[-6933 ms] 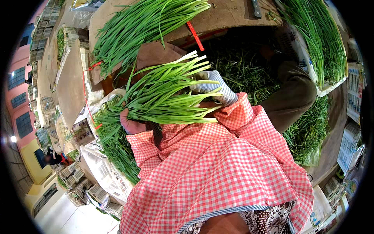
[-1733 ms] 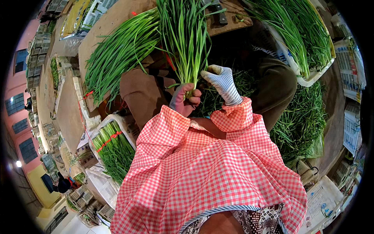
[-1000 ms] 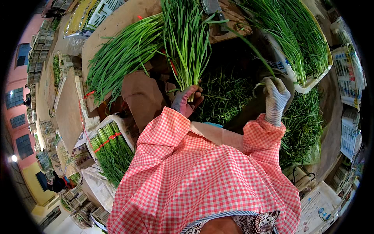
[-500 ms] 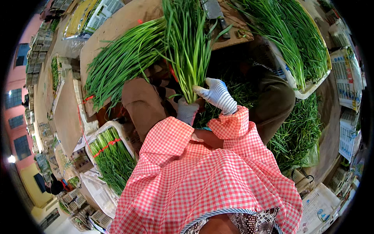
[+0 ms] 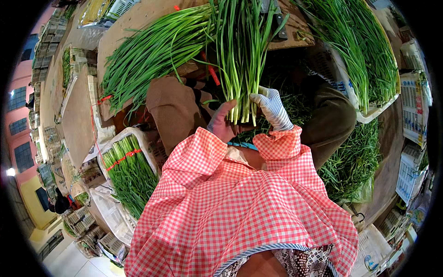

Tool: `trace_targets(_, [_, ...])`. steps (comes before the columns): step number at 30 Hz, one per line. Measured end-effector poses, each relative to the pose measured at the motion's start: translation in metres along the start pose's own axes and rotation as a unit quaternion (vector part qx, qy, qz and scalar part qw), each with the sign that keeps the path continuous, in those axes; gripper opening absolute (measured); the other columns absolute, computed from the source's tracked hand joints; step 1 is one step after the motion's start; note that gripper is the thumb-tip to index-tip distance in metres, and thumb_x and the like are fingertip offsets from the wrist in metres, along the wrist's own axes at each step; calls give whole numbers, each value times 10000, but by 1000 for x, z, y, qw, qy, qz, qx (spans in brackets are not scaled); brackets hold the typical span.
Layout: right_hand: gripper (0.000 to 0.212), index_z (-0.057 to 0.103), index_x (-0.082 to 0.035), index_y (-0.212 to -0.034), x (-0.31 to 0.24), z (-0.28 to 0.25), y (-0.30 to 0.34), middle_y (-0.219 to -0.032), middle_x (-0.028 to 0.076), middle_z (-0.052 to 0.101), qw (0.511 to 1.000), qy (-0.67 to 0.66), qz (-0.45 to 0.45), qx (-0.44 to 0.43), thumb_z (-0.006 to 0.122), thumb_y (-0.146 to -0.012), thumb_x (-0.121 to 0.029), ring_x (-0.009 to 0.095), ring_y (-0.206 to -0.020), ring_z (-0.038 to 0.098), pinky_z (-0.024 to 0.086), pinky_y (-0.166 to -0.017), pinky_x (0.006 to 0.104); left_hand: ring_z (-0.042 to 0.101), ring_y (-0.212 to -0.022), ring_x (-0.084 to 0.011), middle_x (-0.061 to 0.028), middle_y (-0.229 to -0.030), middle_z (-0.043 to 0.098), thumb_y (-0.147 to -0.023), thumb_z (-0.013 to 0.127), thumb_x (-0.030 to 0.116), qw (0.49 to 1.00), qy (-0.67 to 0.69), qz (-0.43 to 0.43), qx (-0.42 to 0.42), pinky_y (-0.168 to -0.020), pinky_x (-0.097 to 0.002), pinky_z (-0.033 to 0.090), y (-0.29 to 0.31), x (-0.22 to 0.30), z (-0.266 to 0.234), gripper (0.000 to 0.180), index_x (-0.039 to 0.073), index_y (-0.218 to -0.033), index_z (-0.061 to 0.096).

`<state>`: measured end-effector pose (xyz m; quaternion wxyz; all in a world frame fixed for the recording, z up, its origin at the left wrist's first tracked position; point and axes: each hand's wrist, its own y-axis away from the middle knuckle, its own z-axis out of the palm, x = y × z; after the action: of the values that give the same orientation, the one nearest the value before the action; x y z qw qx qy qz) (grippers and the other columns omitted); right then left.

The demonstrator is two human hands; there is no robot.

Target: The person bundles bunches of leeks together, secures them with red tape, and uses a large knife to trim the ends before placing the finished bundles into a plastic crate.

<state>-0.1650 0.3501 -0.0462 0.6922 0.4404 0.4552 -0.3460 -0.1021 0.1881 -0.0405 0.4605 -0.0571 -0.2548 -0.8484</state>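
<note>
A loose bunch of garlic chives [image 5: 237,69] stands upright between my hands, its pale cut ends down and its green leaves away from me. My left hand [image 5: 223,123], in a greyish glove, closes on the lower left of the stems. The right hand [image 5: 274,110], in a striped white-and-blue glove, grips the right side near the ends, thumb across the stems. The fingers behind the bunch are hidden. Just left of the leaves, a larger pile of chives [image 5: 154,51] lies on a brown board. Beyond the bunch's right side shows a knife [image 5: 279,27], partly covered.
A white-rimmed crate [image 5: 369,114] at the right holds long chives. Below it lies a heap of green trimmings [image 5: 350,161]. At my left, a lined crate [image 5: 105,167] holds chives bound with red tape [image 5: 123,159]. My bent knees [image 5: 168,108] flank the work.
The stems have fanned wider between my hands, with their pale ends now showing. My left hand has turned so its thumb shows beside them. The whole view has shifted slightly.
</note>
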Motion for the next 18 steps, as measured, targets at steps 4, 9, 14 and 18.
trace_targets(4, [414, 613, 56, -1029, -3, -3, 2, -755, 33, 634, 999, 37, 22, -12, 611, -856, -320, 66, -671, 525, 458, -600, 255, 598, -1042, -269, -134, -1136, 600, -897, 538, 259, 998, -32, 12, 43, -799, -418, 553, 3, -12, -25, 408, 30, -1234, 504])
trace_targets(9, [577, 619, 42, -1029, 2, -10, 5, -724, 66, 635, 991, 136, 19, -13, 585, -842, -502, 95, -671, 547, 464, -607, 282, 638, -870, -189, -75, -981, 636, -829, 664, 158, 984, -113, -10, 136, -676, -285, 560, 2, -7, -15, 305, 57, -1099, 564])
trace_targets(14, [614, 611, 34, -1086, -5, -15, 8, -751, 56, 638, 989, 117, 77, 42, 640, -802, -510, 85, -689, 546, 460, -610, 263, 628, -805, -175, -93, -947, 626, -763, 734, 125, 969, -187, 18, 161, -654, -293, 532, -1, -20, -47, 412, 41, -1110, 530])
trace_targets(18, [418, 614, 48, -1056, -19, 1, 11, -756, 23, 622, 990, 119, 41, 56, 631, -839, -309, 56, -629, 513, 437, -560, 228, 615, -967, -240, -160, -1093, 598, -773, 731, 223, 950, -268, 86, 137, -834, -348, 521, -6, -23, -34, 584, 41, -1248, 443])
